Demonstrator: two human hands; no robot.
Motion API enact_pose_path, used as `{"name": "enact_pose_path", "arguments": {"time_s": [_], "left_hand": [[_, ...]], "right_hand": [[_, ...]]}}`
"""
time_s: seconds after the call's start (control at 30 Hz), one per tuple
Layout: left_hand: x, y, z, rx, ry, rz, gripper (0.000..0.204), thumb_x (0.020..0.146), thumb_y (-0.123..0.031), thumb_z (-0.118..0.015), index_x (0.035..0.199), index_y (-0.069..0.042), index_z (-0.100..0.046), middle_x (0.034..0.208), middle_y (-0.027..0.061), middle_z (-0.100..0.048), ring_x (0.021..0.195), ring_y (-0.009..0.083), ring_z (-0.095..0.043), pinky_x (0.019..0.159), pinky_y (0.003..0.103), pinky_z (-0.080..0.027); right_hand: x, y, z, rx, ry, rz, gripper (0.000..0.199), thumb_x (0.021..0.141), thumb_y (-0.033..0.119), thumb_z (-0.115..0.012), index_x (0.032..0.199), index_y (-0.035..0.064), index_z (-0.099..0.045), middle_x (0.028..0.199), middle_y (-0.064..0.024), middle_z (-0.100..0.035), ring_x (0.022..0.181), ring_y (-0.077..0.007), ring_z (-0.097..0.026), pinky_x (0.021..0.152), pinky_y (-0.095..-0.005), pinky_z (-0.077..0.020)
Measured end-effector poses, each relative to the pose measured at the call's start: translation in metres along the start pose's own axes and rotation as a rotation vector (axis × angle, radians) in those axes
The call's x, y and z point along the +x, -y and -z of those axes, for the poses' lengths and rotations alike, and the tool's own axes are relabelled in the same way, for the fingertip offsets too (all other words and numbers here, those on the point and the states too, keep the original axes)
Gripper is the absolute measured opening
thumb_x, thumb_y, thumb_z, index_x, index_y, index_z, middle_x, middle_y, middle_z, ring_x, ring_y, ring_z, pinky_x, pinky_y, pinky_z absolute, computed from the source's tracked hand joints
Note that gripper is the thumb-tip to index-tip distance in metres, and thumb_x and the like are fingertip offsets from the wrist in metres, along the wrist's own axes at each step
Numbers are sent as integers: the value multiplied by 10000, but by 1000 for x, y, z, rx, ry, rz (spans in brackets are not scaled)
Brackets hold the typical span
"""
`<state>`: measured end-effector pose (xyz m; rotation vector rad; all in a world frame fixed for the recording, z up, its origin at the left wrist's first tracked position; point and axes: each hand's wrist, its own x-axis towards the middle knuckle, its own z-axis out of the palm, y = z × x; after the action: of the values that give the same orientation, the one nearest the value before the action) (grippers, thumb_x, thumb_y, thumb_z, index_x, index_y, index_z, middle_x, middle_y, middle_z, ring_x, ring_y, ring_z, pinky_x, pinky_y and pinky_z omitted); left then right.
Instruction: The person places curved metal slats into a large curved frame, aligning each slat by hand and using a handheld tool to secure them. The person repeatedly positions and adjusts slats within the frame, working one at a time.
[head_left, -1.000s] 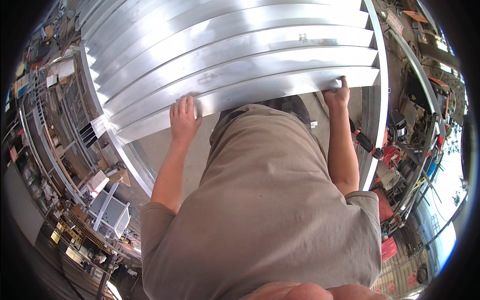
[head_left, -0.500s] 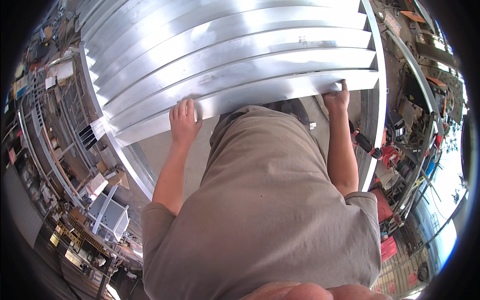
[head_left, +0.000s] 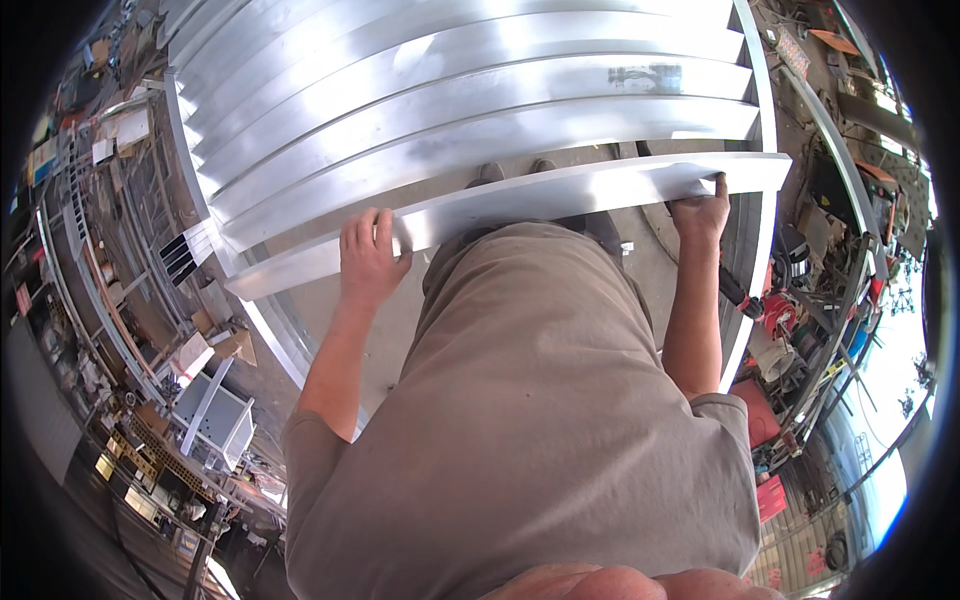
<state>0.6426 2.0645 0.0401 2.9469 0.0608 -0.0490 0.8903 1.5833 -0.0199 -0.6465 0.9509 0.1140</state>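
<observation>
While both hands grip it, the long, smooth, shiny metal slat (head_left: 560, 195) lies across the person's front, just below the louvred frame (head_left: 450, 90) of like slats. Left hand (head_left: 368, 262) is clenched over its near edge; right hand (head_left: 703, 208) pinches its far end. Since a second ago, the slat has come away from the frame, nearer the person.
</observation>
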Motion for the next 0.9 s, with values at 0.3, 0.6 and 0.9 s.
{"name": "enact_pose_path", "arguments": {"time_s": [0.3, 0.6, 0.9], "left_hand": [[13, -31, 9, -83, 22, -50, 681, 753, -202, -827, 1351, -30, -550, 1300, 157, -541, 1199, 371, -546, 1037, 509, -459], [76, -86, 39, -158, 20, -120, 792, 725, -223, -856, 1425, -35, -537, 1344, 162, -556, 1264, 359, -548, 1132, 509, -431], [207, -25, 75, 89, -114, -169, 812, 747, -243, -873, 1450, -51, -515, 1409, 174, -596, 1307, 363, -570, 1150, 491, -438]], "right_hand": [[-31, 20, -23, 1, -164, 113, 500, 1049, 369, -562, 1411, 26, -519, 1402, -169, -539, 1327, -342, -501, 1196, -529, -342], [52, 119, 25, 98, -73, 217, 268, 1082, 265, -497, 1176, 49, -625, 1252, -125, -671, 1197, -306, -629, 1103, -516, -476], [112, 153, -59, -776, 577, 439, 259, 1094, 240, -494, 1221, 45, -606, 1186, -118, -659, 1126, -281, -625, 1036, -477, -510]]}}
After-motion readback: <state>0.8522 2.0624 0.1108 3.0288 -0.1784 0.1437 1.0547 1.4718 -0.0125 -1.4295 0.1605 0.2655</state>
